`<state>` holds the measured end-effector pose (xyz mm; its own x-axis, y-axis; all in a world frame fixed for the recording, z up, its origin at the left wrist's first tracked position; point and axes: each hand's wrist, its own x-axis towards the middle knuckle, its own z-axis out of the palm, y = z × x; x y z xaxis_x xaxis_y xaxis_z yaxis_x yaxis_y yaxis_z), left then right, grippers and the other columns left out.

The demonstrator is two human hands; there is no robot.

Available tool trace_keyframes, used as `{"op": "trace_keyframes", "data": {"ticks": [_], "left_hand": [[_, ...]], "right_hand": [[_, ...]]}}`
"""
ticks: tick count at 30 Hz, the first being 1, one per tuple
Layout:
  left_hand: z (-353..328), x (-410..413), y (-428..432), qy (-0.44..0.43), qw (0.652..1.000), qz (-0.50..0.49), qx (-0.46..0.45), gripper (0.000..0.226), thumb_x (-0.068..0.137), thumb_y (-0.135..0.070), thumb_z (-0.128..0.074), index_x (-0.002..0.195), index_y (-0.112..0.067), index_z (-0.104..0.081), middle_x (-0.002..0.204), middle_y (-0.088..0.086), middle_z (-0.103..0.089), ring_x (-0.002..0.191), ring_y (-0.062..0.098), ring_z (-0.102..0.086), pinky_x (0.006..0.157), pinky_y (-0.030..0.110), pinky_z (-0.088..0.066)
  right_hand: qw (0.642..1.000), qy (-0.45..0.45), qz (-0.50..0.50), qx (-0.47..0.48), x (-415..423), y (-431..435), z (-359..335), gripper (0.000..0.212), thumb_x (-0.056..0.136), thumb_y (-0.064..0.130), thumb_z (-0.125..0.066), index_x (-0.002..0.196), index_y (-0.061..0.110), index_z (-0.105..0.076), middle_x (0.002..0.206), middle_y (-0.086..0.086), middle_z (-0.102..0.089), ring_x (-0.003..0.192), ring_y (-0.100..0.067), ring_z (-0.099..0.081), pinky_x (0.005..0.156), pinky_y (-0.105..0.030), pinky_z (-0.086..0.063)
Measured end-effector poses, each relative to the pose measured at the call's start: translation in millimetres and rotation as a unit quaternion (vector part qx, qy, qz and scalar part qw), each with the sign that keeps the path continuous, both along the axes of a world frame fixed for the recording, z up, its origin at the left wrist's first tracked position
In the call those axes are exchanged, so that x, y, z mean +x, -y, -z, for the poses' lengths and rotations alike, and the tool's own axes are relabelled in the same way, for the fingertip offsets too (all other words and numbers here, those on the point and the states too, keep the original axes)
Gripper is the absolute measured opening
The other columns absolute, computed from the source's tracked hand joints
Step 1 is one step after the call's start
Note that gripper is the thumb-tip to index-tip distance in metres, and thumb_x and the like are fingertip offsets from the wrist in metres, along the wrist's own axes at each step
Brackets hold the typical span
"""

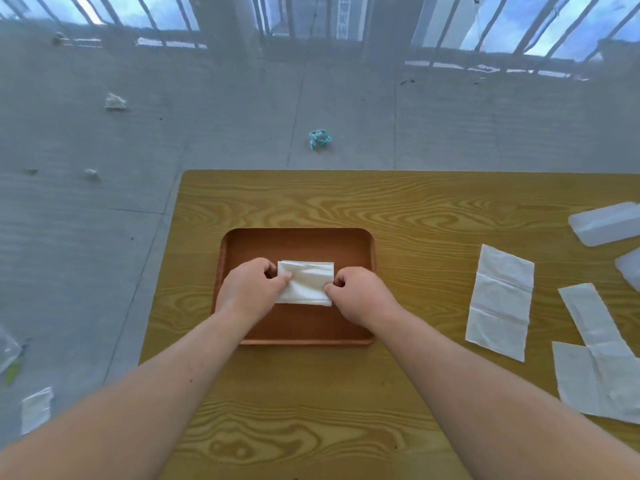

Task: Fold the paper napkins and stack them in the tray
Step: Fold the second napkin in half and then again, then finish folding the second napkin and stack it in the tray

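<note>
Napkin (306, 284) in hand, folded down to a small white rectangle, and you've got it right over the middle of the tray (367, 244). Your left hand (249, 289) pinches its left edge, thumb on top and fingers curled under; your right hand (356, 292) pinches the right edge the same way. Both grips are closed on the paper. Whether it already rests on the tray floor or sits just above it, I cannot tell from this angle.

This reads as the placing step: the fold looks finished, and no other napkin shows in the tray, so this would be the base of the stack. Next move calls for you to lay it flat, square to the tray's sides, then let go with both hands at once so the fold doesn't spring open.

Both forearms run in from 6 o'clock, converging toward the tray, wrists low, knuckles up.

More work waits on the table (311, 202): one unfolded sheet (498, 299) lies at 3 o'clock of the tray, well apart from it, and more sheets (595, 362) overlap at 4 o'clock near the table's edge. You'll reach right for those.
</note>
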<state>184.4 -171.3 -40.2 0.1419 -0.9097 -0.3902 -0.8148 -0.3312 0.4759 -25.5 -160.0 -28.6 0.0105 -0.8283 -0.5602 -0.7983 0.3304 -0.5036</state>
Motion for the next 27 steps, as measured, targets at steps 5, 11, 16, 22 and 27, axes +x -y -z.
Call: {"op": "trace_keyframes", "data": {"ticks": [5, 11, 16, 22, 27], "left_hand": [[1, -12, -10, 0.091, 0.985, 0.111, -0.098, 0.066, 0.081, -0.062, -0.065, 0.13, -0.024, -0.042, 0.133, 0.001, -0.046, 0.12, 0.027, -0.047, 0.094, 0.044, -0.047], [-2, -72, -45, 0.095, 0.915, 0.379, -0.099, 0.076, 0.089, -0.069, -0.046, 0.151, -0.026, -0.035, 0.166, 0.004, -0.03, 0.148, 0.027, -0.031, 0.119, 0.047, -0.029], [-4, -133, -70, 0.086, 0.854, 0.502, -0.105, 0.07, 0.095, -0.064, -0.042, 0.153, -0.025, -0.039, 0.167, 0.003, -0.03, 0.152, 0.024, -0.023, 0.126, 0.046, -0.015], [-7, -180, -92, 0.081, 0.825, 0.546, -0.121, 0.058, 0.095, -0.054, -0.049, 0.141, -0.02, -0.055, 0.154, 0.002, -0.048, 0.141, 0.024, -0.041, 0.118, 0.043, -0.033], [-5, -196, -109, 0.078, 0.807, 0.57, -0.134, 0.041, 0.082, -0.043, -0.069, 0.114, -0.018, -0.07, 0.123, 0.001, -0.068, 0.112, 0.025, -0.064, 0.091, 0.041, -0.056]], "right_hand": [[0.988, -0.089, -0.006, -0.128, -13, -14, 6, 0.025, 0.088, 0.049, -0.051, 0.082, 0.025, -0.052, 0.081, 0.009, -0.057, 0.077, -0.018, -0.055, 0.06, -0.036, -0.043], [0.962, -0.17, 0.083, -0.199, -106, -72, 12, 0.053, 0.091, 0.039, -0.062, 0.135, 0.013, -0.048, 0.133, -0.01, -0.056, 0.127, -0.031, -0.047, 0.109, -0.045, -0.039], [0.957, -0.19, 0.187, -0.112, -165, -124, 10, 0.057, 0.094, 0.035, -0.058, 0.144, 0.017, -0.038, 0.148, -0.012, -0.047, 0.136, -0.034, -0.04, 0.114, -0.049, -0.036], [0.982, -0.112, 0.07, -0.139, -150, -153, 7, 0.054, 0.096, 0.025, -0.051, 0.149, 0.017, -0.04, 0.151, -0.004, -0.048, 0.139, -0.021, -0.04, 0.117, -0.033, -0.029], [0.986, 0.015, 0.09, -0.137, -141, -172, -3, 0.05, 0.097, 0.019, -0.048, 0.147, 0.021, -0.041, 0.15, 0.004, -0.049, 0.126, -0.016, -0.055, 0.098, -0.028, -0.044]]}}
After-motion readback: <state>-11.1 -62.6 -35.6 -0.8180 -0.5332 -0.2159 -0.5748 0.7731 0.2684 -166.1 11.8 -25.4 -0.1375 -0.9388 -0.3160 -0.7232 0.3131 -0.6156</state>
